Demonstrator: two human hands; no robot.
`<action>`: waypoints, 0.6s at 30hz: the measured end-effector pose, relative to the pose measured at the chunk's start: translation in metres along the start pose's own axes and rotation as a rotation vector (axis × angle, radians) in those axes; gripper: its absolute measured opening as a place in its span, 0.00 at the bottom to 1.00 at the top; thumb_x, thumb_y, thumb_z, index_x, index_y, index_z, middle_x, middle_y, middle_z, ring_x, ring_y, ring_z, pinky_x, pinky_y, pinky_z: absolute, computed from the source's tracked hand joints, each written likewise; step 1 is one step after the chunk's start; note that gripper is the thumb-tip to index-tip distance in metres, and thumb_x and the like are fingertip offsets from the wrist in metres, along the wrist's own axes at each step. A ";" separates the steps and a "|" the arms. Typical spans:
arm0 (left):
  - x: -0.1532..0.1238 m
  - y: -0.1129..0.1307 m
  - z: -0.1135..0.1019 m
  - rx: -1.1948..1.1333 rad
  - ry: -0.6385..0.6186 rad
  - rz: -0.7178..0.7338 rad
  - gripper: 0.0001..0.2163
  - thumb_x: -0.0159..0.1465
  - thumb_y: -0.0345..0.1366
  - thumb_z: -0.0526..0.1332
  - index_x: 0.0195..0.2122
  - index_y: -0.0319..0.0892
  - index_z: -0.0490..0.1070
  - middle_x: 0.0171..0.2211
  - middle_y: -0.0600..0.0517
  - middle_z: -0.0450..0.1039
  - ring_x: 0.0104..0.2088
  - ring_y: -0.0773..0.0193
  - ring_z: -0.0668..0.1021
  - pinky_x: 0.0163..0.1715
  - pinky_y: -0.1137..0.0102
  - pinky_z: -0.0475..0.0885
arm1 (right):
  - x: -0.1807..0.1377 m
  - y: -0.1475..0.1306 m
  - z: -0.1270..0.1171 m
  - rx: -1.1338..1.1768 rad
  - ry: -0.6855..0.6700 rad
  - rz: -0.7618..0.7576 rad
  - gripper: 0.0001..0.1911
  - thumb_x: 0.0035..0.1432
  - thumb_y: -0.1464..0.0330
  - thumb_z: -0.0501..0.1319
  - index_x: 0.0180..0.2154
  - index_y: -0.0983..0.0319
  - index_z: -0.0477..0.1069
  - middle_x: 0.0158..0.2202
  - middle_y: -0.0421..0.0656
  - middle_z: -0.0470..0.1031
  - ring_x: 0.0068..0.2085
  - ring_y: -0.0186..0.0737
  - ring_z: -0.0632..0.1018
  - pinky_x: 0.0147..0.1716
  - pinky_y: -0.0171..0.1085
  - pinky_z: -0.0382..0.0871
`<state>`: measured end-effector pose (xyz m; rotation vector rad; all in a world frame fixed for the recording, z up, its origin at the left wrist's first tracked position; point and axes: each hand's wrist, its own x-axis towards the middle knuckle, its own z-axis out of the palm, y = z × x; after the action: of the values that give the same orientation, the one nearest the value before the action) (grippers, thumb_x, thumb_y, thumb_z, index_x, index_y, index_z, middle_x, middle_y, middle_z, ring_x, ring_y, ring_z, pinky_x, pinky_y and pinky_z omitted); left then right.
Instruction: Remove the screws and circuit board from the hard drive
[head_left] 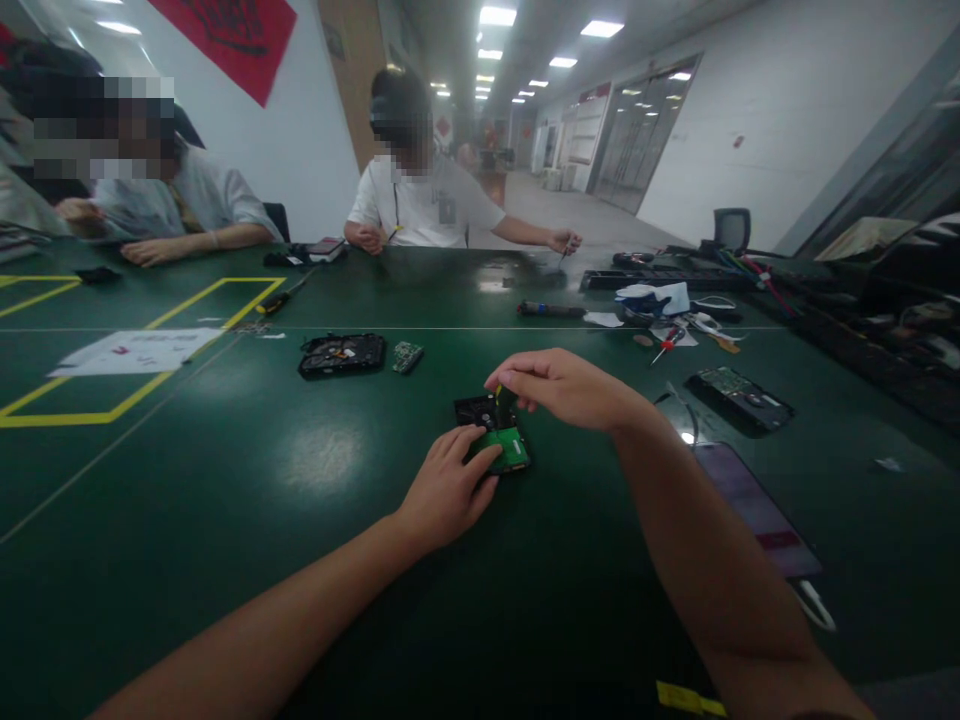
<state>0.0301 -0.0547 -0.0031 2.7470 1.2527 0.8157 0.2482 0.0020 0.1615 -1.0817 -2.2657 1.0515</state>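
Observation:
A hard drive point(514, 452) with a green circuit board and a black casing lies on the green table in front of me. My left hand point(450, 480) holds it down at its near left side, fingers and thumb resting over the board. Above the drive's far part, my right hand point(559, 390) is closed around a screwdriver point(504, 398) with a dark and yellow handle, held upright. Its tip is too small to make out, so contact with a screw cannot be told. To the left of the drive are a loose circuit board point(407, 357) and an opened black drive casing point(341, 354).
Right of my arm lie another hard drive point(739, 398) and a phone point(754, 510) with a white cable. A red-tipped screwdriver point(666, 343) and cables sit beyond. Paper sheets point(139, 350) and a yellow-black screwdriver point(281, 296) lie left. Two people point(420, 200) sit opposite.

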 end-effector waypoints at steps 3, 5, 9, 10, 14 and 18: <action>0.001 0.001 -0.001 -0.005 -0.005 -0.001 0.18 0.69 0.36 0.61 0.60 0.43 0.72 0.62 0.39 0.66 0.64 0.43 0.68 0.63 0.44 0.68 | 0.001 -0.002 0.003 -0.008 -0.015 -0.016 0.16 0.71 0.59 0.58 0.48 0.61 0.79 0.35 0.42 0.78 0.33 0.36 0.76 0.33 0.35 0.68; 0.001 0.001 -0.002 -0.009 -0.002 -0.006 0.18 0.69 0.36 0.61 0.60 0.43 0.72 0.63 0.39 0.66 0.64 0.42 0.68 0.63 0.44 0.68 | 0.002 -0.003 0.006 0.045 -0.020 0.009 0.14 0.71 0.59 0.59 0.48 0.61 0.76 0.31 0.40 0.77 0.30 0.36 0.76 0.29 0.34 0.68; 0.001 0.001 -0.001 -0.016 -0.001 -0.007 0.19 0.69 0.37 0.61 0.61 0.45 0.72 0.63 0.40 0.65 0.64 0.43 0.68 0.63 0.45 0.68 | 0.004 -0.001 0.008 0.180 0.006 0.079 0.08 0.70 0.62 0.59 0.45 0.61 0.69 0.29 0.40 0.77 0.28 0.36 0.78 0.29 0.35 0.72; 0.001 0.001 -0.001 -0.016 -0.001 -0.007 0.19 0.69 0.37 0.62 0.61 0.45 0.71 0.63 0.40 0.65 0.64 0.43 0.68 0.64 0.45 0.68 | 0.005 0.000 0.008 0.182 0.013 0.077 0.07 0.70 0.63 0.59 0.44 0.60 0.70 0.30 0.40 0.77 0.28 0.36 0.78 0.29 0.35 0.73; 0.001 0.001 -0.002 -0.007 0.000 -0.012 0.18 0.69 0.37 0.61 0.60 0.44 0.72 0.63 0.40 0.66 0.64 0.43 0.68 0.64 0.45 0.68 | 0.006 0.001 0.005 0.101 0.029 0.035 0.08 0.68 0.64 0.60 0.42 0.61 0.75 0.35 0.41 0.77 0.30 0.33 0.75 0.26 0.32 0.68; 0.001 0.002 -0.003 -0.005 0.002 -0.011 0.18 0.69 0.37 0.62 0.60 0.44 0.72 0.62 0.39 0.66 0.63 0.43 0.69 0.63 0.45 0.69 | 0.006 -0.001 0.003 0.071 0.027 0.017 0.13 0.69 0.60 0.60 0.45 0.62 0.76 0.31 0.39 0.75 0.28 0.33 0.73 0.26 0.33 0.66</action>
<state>0.0308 -0.0556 0.0008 2.7331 1.2631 0.8193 0.2422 0.0047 0.1611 -1.0806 -2.1848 1.1092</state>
